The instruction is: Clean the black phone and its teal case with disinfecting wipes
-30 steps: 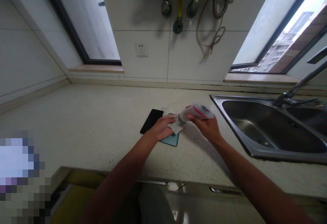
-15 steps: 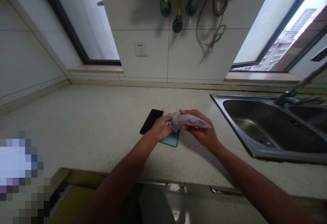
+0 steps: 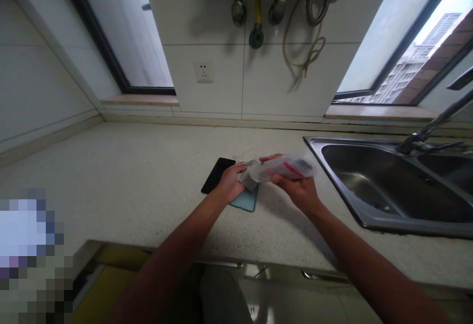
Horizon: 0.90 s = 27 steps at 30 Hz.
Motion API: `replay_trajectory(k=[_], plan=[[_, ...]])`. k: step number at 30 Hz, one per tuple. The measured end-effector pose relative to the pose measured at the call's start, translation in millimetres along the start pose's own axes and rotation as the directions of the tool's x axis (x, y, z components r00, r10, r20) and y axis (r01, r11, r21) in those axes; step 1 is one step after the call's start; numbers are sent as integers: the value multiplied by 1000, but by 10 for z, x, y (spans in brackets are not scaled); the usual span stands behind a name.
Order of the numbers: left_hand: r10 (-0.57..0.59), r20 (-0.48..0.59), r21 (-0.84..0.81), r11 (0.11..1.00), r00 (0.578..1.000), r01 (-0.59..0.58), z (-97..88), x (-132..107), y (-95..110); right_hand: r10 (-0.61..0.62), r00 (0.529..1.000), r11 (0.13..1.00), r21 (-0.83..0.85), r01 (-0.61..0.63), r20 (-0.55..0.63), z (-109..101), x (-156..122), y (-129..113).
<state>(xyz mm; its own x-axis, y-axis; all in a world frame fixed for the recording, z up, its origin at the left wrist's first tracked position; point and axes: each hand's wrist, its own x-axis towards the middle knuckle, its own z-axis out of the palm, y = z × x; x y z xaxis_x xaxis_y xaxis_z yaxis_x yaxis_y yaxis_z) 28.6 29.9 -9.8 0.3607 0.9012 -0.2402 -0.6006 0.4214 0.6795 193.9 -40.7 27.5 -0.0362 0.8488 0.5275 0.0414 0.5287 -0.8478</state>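
Note:
My right hand (image 3: 297, 188) grips a clear plastic packet (image 3: 286, 167) with red and dark print, held level above the counter. My left hand (image 3: 229, 181) pinches a small pale sheet (image 3: 248, 178) at the packet's left end. Directly under my hands a light blue flat rectangle (image 3: 246, 200) lies on the speckled countertop (image 3: 140, 181). A black phone (image 3: 214, 175) lies flat just left of it, close to my left hand.
A steel sink (image 3: 373, 186) with a tap (image 3: 424, 134) is set into the counter at the right. A wall socket (image 3: 204, 71) and hanging hoses (image 3: 254, 14) are on the tiled back wall. The counter's front edge (image 3: 258, 265) runs below my arms.
The packet has turned and risen slightly in my right hand, its right end swinging toward the sink. My left hand stays pinched on the pale sheet. The phone and blue rectangle have not moved.

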Motion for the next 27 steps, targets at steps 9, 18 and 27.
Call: replay_trajectory(k=[9, 18, 27], plan=[[-17, 4, 13, 1000, 1000, 17, 38, -80, 88, 252, 946, 889, 436, -142, -205, -222, 204, 217], [49, 9, 92, 994, 999, -50, 91, -154, 60, 290, 942, 854, 490, -174, -171, -276, 241, 405], [28, 76, 52, 998, 997, -32, 126, -198, 61, 295, 905, 928, 319, -194, -307, -171, 215, 473]])
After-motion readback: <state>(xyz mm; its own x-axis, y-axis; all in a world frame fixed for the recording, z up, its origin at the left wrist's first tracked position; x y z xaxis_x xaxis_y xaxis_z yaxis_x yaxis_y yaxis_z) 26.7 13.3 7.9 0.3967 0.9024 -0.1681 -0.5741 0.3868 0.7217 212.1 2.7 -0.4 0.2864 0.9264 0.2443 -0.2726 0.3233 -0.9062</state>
